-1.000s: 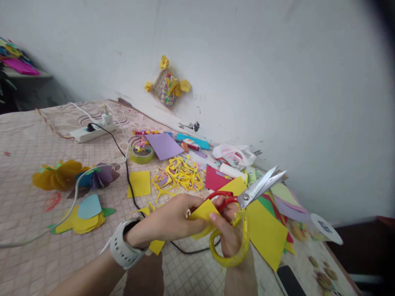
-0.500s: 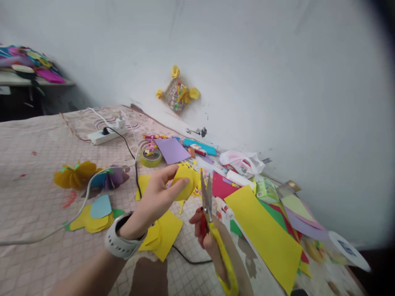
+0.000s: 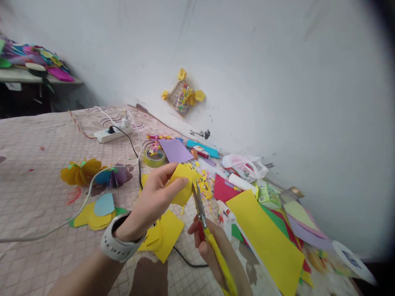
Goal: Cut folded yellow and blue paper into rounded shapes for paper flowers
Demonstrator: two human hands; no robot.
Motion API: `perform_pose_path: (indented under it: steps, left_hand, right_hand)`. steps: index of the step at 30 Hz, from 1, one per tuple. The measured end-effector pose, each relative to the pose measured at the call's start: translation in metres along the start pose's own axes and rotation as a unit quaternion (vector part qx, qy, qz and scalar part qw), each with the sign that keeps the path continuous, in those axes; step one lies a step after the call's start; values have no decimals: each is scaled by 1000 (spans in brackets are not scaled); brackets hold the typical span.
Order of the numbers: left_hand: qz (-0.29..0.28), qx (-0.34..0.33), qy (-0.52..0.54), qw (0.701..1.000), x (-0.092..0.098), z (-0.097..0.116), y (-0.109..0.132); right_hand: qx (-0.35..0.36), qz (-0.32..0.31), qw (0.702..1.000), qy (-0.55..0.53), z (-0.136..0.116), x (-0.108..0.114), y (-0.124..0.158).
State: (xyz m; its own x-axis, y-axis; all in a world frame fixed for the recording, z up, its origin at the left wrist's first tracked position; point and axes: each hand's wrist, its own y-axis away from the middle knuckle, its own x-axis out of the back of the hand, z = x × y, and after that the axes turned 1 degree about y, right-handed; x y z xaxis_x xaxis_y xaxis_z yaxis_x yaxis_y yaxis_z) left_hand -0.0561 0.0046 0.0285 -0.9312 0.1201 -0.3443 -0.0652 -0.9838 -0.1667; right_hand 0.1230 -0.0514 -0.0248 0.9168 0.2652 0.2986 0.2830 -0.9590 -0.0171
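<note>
My left hand (image 3: 162,191), with a pale watch on its wrist, pinches a small piece of yellow paper (image 3: 184,190) between thumb and fingers. My right hand (image 3: 210,242) grips a pair of scissors (image 3: 200,209) with red and yellow handles. Their blades stand slightly apart at the right edge of the paper. Below my left hand lie more yellow sheets (image 3: 169,232). Yellow paper scraps (image 3: 205,187) are strewn behind the blades.
A white power strip (image 3: 112,133), a cable (image 3: 89,193), tape (image 3: 154,158) and folded paper flowers (image 3: 82,172) lie to the left. On the right are a long yellow sheet (image 3: 265,238), a glue gun (image 3: 226,211), a plastic bag (image 3: 247,165) and a green box (image 3: 268,195).
The scissors have moved left and tilted, bringing their blades to the paper's edge, and the blades are closer together. The paper in my left hand has turned to show more of its face.
</note>
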Motion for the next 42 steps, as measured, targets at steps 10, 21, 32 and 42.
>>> perform_pose_path:
  steps: [10,21,32,42]
  left_hand:
    - [-64,3,-40,997,-13,-1,5]
    - [-73,20,-29,997,-16,-2,9]
    - [-83,15,-27,996,-15,-3,9]
    - [-79,-6,-39,996,-15,-3,8]
  right_hand:
    - [-19,55,998,22,-18,2,10]
    - [-7,54,997,48,-16,6,13]
    - [7,63,998,27,-9,4,13]
    - [25,20,999,4,-1,8,10]
